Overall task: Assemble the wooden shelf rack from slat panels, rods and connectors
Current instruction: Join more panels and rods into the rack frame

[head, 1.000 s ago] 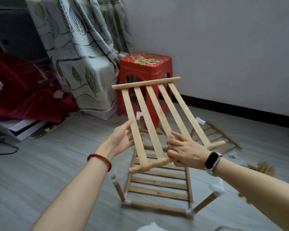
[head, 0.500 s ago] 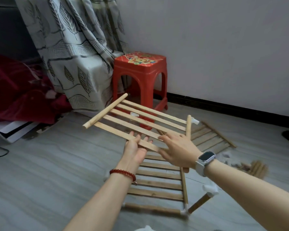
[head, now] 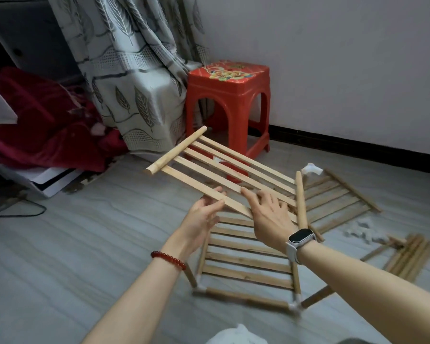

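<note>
the slat panel (head: pixel 224 170) had been turned. a second back it stood nearly on end, slats running away from the person, right hand gripping its near rail. half a second back it had already swung flat with the slats crosswise. at this moment it hung roughly level and slightly tilted, above the lower frame (head: pixel 248 264) on the floor, one end rail toward the curtain (head: pixel 134 78), the other at the right over the frame's right side.

left hand (head: pixel 202 214): under the near slat, palm up, fingers fairly straight and spread, fingertips touching the slat's underside; supporting, not gripping. right hand (head: pixel 266 214): on top of the near slats, fingers extended and spread, palm down. whether its thumb hooked beneath a slat could not be told.

lower frame: a slatted panel with white connectors (head: pixel 294 305) at the near corners and short rods (head: pixel 315 297) angling out from them. a further panel (head: pixel 343 199) lay flat to the right, a bundle of spare rods (head: pixel 407 256) beyond it, loose white pieces (head: pixel 358 229) between them.

judgement: the turn brought the panel into the same lie as the frame below, so it seemed ready to go on as the next tier. the rods below looked splayed, not upright, so lining the rail ends up would likely need them straightened first. a flat two-hand hold could let the panel slip.

red stool (head: pixel 227 95) stood by the wall.
</note>
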Action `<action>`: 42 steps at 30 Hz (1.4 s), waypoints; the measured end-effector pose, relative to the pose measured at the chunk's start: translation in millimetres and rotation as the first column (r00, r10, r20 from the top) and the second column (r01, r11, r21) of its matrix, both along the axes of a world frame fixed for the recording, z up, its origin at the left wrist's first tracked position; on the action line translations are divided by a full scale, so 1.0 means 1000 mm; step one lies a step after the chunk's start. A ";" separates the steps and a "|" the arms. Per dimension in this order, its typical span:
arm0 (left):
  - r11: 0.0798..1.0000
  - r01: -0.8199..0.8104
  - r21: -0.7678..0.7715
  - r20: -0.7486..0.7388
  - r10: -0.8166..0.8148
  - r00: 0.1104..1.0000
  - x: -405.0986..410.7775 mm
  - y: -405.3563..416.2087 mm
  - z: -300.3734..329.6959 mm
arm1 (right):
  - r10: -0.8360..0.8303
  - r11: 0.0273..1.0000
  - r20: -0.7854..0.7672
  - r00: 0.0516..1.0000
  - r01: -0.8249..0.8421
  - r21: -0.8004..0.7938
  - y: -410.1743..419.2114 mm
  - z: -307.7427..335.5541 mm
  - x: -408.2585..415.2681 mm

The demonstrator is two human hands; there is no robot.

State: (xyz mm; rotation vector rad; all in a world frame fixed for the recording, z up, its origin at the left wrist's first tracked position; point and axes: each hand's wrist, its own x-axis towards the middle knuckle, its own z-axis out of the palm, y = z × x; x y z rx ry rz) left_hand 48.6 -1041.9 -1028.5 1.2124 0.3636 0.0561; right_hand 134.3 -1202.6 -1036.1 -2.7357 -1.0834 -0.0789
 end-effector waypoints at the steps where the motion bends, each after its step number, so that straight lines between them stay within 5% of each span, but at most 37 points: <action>1: 0.991 -0.018 0.134 -0.024 0.021 0.999 -0.008 0.007 -0.004 | 0.007 1.000 -0.003 1.000 -0.007 -0.012 -0.007 -0.002 0.004; 4: 0.847 -0.269 0.459 -0.122 0.359 0.925 -0.033 0.024 -0.032 | 0.007 0.998 0.025 1.000 -0.006 -0.069 -0.032 -0.011 0.014; 6: 0.775 -0.341 0.532 -0.191 0.502 0.843 -0.047 0.028 -0.057 | 0.026 0.991 0.051 0.998 -0.019 -0.135 -0.047 -0.018 0.015; 10: 0.864 -0.241 0.442 -0.318 0.402 0.859 -0.052 0.020 -0.088 | 0.080 0.966 0.095 0.992 -0.054 -0.254 -0.063 -0.032 0.018; 18: 0.915 -0.178 0.363 -0.246 0.278 0.929 -0.067 0.021 -0.097 | 0.099 0.933 0.163 0.982 -0.034 -0.357 -0.066 -0.048 0.020; 34: 0.877 -0.171 0.449 -0.171 0.272 0.947 -0.074 0.020 -0.094 | 0.179 0.924 0.137 0.974 -0.119 -0.363 -0.072 -0.064 0.024; 42: 0.862 -0.167 0.479 -0.261 0.321 0.910 -0.055 0.015 -0.101 | 0.216 0.897 0.087 0.972 -0.162 -0.411 -0.082 -0.079 0.044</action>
